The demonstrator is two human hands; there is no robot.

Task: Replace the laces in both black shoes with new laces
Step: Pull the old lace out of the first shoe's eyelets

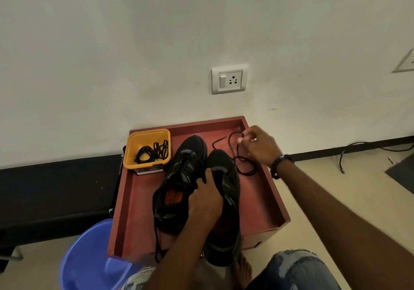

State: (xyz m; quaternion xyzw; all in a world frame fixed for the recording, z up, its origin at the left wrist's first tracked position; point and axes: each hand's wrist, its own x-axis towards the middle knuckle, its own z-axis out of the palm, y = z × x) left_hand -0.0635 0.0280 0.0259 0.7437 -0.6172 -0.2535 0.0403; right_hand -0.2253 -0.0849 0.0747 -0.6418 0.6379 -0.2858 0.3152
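Red tray (264, 191): left hand (205, 202) grips shoe (226, 200), right hand (259, 144) pinches lace (235, 153).

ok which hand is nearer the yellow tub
Left. The left hand grips the right shoe's tongue mid-tray, just right of the yellow tub. The right hand pinches a loose lace at the tray's far right corner.

Blue plastic tub (89, 258) lower left; wall socket (229, 79) above; black cable (367, 147) right on floor.
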